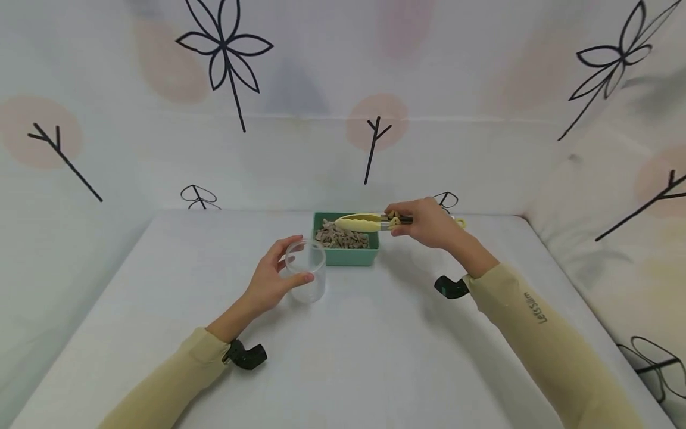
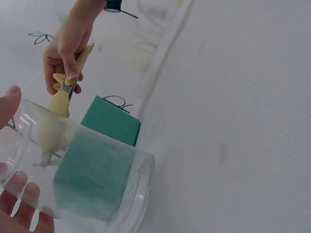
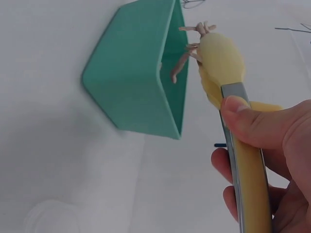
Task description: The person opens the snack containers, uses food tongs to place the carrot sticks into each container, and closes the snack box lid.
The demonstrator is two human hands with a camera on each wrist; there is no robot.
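Note:
My left hand (image 1: 267,280) grips a clear, see-through cup (image 1: 311,289) upright over the table, thumb on the near side and fingers round the far side. Right behind it is a green rectangular bin (image 1: 351,258) with a heap of grey-brown shredded pieces (image 1: 340,238) inside. With my right hand (image 1: 429,223) I hold yellow-tipped kitchen tongs (image 1: 358,225) by their metal and yellow handles, level above the bin. In the right wrist view, several thin, curled grey-brown strips (image 3: 181,68) stick out from the tongs' tips, over the bin's opening.
A white table (image 1: 370,351) spreads out below both arms. Behind it hangs a pale cloth wall (image 1: 300,155) with drawn flowers and twigs. Dark wrist cameras (image 1: 246,356) jut from both sleeves.

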